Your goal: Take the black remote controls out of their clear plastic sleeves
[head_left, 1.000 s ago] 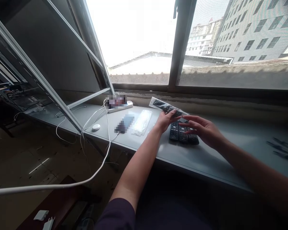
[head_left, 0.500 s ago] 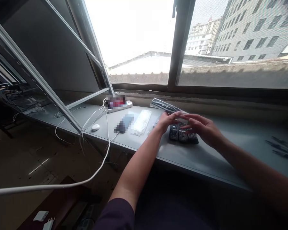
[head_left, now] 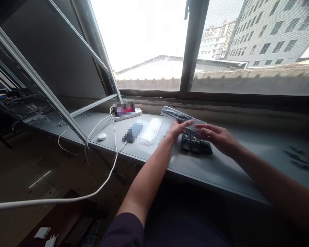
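A long clear plastic bag [head_left: 179,115] with something dark inside slants above the far side of the table. My left hand [head_left: 177,129] is closed on the bag's near edge, thumb on top and the other fingers partly hidden beneath. At its right end, my right hand [head_left: 216,136] pinches the bag between thumb and fingers. Directly below the hands, black remote controls [head_left: 195,144] lie side by side on the table, their far ends covered by the bag and fingers. Left of my left hand rests a stack of clear plastic bags [head_left: 151,132].
The grey table [head_left: 237,178] runs along the window. Left on it are a blurred-out phone-like item [head_left: 133,132], a white round object [head_left: 102,137] and a power strip [head_left: 136,112]. A white cable [head_left: 92,195] hangs over the front edge. Several dark items [head_left: 302,157] lie far right.
The right fingers have drawn together and closed on the bag's right end. My left thumb now presses on top of the bag. The remotes have stayed in place.
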A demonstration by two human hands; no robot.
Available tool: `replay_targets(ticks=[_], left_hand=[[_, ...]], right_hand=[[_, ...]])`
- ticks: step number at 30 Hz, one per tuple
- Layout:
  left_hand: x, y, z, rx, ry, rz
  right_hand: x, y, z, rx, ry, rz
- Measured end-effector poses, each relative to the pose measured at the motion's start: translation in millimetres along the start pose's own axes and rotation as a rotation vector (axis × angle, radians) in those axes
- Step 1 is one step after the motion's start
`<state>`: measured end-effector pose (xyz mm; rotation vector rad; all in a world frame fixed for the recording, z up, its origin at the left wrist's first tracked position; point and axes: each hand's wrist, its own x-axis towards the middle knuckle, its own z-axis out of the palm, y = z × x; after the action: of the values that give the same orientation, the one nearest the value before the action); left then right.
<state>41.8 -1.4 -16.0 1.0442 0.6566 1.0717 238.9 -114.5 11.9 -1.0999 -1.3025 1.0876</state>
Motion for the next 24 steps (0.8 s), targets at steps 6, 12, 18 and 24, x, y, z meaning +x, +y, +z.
replay_targets(ticks=[6, 12, 18, 24], left_hand=[[7.9, 4.4, -0.2, -0.173, 0.154, -0.074], [12.4, 14.2, -0.5, -0.447, 0.354, -0.111], [10.3, 14.4, 0.5, -0.388, 0.345, -0.068], [-0.1, 10.0, 6.5, -0.139, 0.066, -0.084]], right_hand=[[1.8, 2.7, -3.5, -0.006, 0.085, 0.014], [0.2, 2.4, -1.0, -0.054, 0.127, -0.028], [-2.3, -2.3, -5.3, -0.119, 0.240, -0.156], [1.2, -1.7, -9.3, -0.235, 0.277, -0.100]])
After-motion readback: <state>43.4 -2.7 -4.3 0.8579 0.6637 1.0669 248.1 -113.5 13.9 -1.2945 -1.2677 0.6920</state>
